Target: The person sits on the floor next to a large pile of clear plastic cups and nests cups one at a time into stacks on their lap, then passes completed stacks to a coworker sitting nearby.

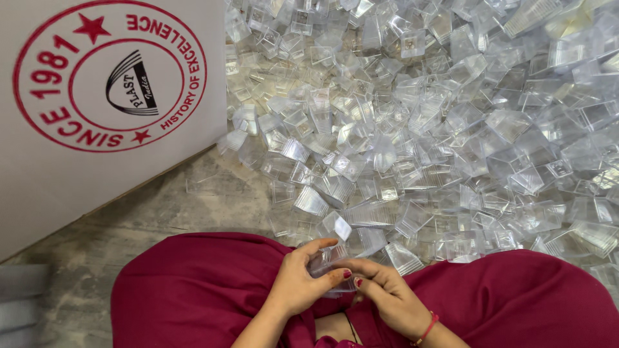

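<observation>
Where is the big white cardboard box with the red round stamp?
In the head view the white box stands at the upper left on the concrete floor, its right edge against the pile of clear plastic cups.

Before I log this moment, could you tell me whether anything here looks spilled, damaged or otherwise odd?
The clear plastic cups lie loose in a jumbled heap on the bare concrete floor, tipped every way. No damage is visible. Both hands, left hand and right hand, hold one clear cup.

Maroon garment [213, 283], red wrist thread [427, 328], painted nails [347, 274].
</observation>
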